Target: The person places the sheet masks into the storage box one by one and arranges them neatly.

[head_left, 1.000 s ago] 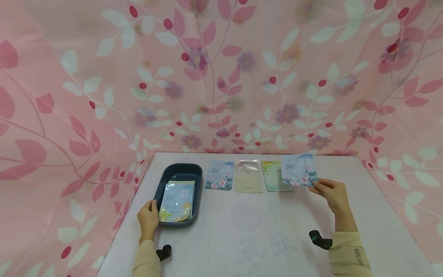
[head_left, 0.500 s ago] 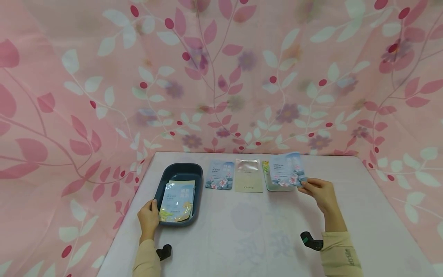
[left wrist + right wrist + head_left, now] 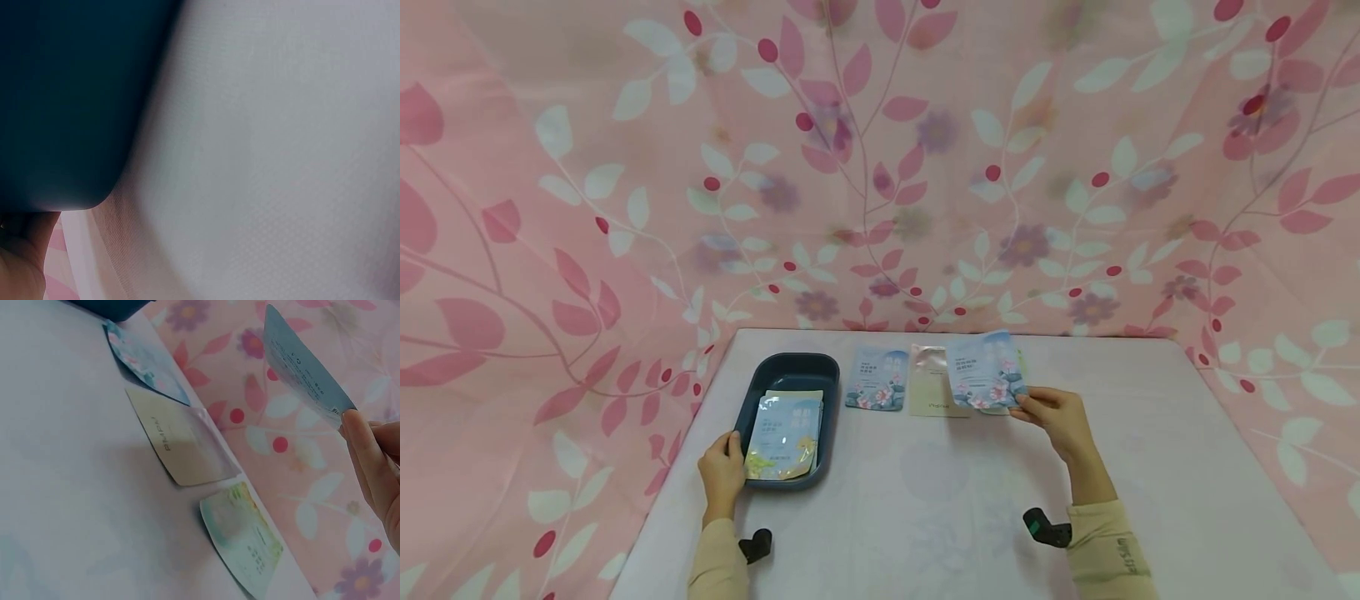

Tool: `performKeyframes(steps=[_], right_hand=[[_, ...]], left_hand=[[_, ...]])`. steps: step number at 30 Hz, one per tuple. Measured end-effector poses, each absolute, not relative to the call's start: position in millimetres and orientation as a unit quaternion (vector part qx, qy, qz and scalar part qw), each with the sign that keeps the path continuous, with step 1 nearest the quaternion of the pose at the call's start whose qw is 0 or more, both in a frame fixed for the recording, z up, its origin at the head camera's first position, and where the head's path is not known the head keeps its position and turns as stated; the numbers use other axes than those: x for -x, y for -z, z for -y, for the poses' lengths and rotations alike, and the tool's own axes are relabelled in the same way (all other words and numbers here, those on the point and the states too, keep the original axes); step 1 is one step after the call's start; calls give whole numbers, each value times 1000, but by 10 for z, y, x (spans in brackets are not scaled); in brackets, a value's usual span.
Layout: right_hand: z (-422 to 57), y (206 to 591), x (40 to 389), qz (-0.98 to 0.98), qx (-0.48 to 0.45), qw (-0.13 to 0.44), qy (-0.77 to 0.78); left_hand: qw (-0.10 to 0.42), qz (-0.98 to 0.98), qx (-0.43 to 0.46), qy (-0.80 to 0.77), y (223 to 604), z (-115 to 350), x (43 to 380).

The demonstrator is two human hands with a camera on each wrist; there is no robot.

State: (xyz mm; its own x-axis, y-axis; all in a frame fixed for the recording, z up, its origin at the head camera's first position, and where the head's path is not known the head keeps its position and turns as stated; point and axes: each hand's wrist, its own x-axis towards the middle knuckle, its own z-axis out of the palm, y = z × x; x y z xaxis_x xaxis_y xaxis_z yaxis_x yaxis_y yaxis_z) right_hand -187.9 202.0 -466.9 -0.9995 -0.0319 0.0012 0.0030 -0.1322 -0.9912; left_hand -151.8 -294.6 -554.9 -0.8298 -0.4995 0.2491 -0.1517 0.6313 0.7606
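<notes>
My right hand (image 3: 1062, 419) pinches a blue floral sachet (image 3: 987, 371) by its lower right corner, thumb and fingers on either face. In the right wrist view that sachet (image 3: 306, 375) hangs in the air, clear of the table. My left hand (image 3: 722, 477) grips the left wall of a dark blue tray (image 3: 829, 425), near its front corner. Inside the tray lies a small stack of sachets, a light blue one (image 3: 784, 435) on top. In the left wrist view the tray's side (image 3: 69, 112) hides most of the left hand (image 3: 22, 269).
Along the table's back edge lie a blue floral sachet (image 3: 876, 380), a cream sachet (image 3: 928, 392) and a green sachet (image 3: 240, 531). The held sachet partly covers the last two in the head view. Pink floral cloth (image 3: 880, 208) hangs behind the white-covered table (image 3: 925, 517).
My right hand has carried the blue floral sachet leftward, from over the right side of the green sachet to over the cream and green ones. The left hand and tray stay put.
</notes>
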Motion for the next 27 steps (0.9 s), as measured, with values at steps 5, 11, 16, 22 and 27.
performKeyframes(steps=[5,11,16,22,27], right_hand=[[-1863,4700,1894,-658,6,33,752],[-1691,4746,1904,-663,17,40,747],[-1566,4771,1891,-658,29,47,751],[-1400,4770,1898,-649,42,58,757],[-1234,4776,1897,-646,62,71,758]], left_hand=[[240,875,-182,378,5560,2941,1517],[236,875,-182,380,5553,2941,1514],[224,875,-187,387,5559,2942,1519],[232,872,-191,388,5583,2953,1516],[224,871,-194,391,5576,2954,1515]])
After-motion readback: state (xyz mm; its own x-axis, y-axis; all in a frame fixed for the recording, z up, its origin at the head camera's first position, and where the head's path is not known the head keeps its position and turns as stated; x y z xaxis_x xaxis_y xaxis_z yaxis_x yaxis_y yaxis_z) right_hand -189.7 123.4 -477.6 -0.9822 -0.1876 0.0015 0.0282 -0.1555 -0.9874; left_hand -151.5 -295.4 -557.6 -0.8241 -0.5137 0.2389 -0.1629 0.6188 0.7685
